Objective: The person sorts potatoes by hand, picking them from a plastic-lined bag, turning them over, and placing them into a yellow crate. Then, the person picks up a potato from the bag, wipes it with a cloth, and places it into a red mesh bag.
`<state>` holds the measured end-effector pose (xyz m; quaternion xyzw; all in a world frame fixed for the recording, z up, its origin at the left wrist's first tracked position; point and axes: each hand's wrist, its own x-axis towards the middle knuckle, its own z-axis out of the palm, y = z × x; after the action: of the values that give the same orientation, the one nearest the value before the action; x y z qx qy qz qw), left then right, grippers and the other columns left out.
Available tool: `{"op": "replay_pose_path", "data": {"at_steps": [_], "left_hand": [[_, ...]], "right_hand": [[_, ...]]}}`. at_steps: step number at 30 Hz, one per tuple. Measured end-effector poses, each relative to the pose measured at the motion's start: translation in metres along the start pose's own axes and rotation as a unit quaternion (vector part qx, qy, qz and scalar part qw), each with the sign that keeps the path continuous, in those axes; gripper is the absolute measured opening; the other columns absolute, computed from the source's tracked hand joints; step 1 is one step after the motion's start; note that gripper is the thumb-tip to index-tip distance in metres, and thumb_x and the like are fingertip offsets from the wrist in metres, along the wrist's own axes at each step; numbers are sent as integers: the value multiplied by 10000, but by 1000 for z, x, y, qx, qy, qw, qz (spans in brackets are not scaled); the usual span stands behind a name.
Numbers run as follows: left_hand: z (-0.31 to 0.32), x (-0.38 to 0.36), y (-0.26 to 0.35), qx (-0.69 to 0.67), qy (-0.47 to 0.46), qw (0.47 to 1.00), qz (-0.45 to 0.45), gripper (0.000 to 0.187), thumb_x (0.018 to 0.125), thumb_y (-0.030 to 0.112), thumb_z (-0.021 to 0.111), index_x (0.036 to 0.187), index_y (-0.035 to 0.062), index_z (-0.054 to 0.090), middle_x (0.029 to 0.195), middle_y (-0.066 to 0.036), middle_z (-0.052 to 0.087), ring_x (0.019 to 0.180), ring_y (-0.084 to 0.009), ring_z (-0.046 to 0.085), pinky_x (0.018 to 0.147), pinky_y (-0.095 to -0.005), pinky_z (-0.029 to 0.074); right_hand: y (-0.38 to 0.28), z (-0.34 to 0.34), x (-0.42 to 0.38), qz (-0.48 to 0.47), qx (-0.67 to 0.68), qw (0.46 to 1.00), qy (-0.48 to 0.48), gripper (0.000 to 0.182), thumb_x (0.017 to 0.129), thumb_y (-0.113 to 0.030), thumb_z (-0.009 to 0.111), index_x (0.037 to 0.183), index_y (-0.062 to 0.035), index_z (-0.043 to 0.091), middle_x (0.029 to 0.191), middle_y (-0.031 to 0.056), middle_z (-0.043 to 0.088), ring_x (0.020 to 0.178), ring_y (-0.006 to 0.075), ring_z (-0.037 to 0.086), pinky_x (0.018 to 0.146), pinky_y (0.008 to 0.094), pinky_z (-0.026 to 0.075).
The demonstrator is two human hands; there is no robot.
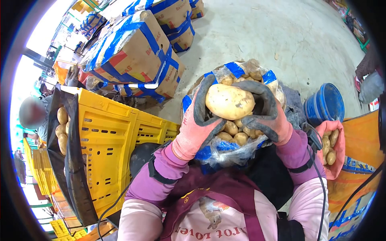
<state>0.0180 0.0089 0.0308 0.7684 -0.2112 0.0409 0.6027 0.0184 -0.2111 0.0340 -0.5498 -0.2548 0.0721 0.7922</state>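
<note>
A large pale potato [230,101] is held up between my two gloved hands, over a round container [277,86] lined with clear plastic and blue tape. My left hand [201,116], in a pink and grey glove, has its fingers curled round the potato's left side. On the other side, my right hand [267,112] grips it with fingers bent over its upper right edge. Beneath the hands, several smaller potatoes [240,138] lie in the container; my palms hide part of them.
Yellow crates [106,148] stand at the left, with potatoes [62,116] in a black-lined one. Taped cardboard boxes [132,52] are at the upper left. A blue bucket [327,104] and a pink bag [338,150] of potatoes stand right. Other people are at the left and right edges.
</note>
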Motion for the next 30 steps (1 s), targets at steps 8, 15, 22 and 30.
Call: {"op": "replay_pose_path", "data": {"at_steps": [8,15,22,30], "left_hand": [[-9,-1,11,-75,-30,997,-8,958,743,42,794,1524,-3,240,1528,-157,352,1379,-229,387,1134,-369,332],[-2,-7,28,52,-11,997,52,919,716,77,840,1475,-22,331,1463,-163,427,1317,-244,464,1064,-369,419],[-3,-6,36,116,1,987,108,838,699,89,838,1417,-7,418,1369,-178,504,1234,-301,516,1037,-397,426],[-2,-9,27,49,-1,994,96,785,710,73,808,1401,10,442,1361,-197,522,1251,-363,511,1056,-432,405]], "right_hand": [[-2,-1,-1,-29,-4,999,-23,758,787,-46,781,1434,-16,388,1483,127,424,1370,244,422,1142,398,341],[0,2,-1,126,167,978,-4,730,877,-120,671,1495,-5,299,1482,149,413,1352,256,442,1127,388,367],[6,3,-2,108,179,978,-10,753,879,-243,676,1489,3,310,1451,142,442,1329,255,460,1103,385,391],[-9,-1,-3,3,-10,1000,9,789,762,-94,808,1430,1,401,1397,120,495,1319,237,465,1113,389,368]]}}
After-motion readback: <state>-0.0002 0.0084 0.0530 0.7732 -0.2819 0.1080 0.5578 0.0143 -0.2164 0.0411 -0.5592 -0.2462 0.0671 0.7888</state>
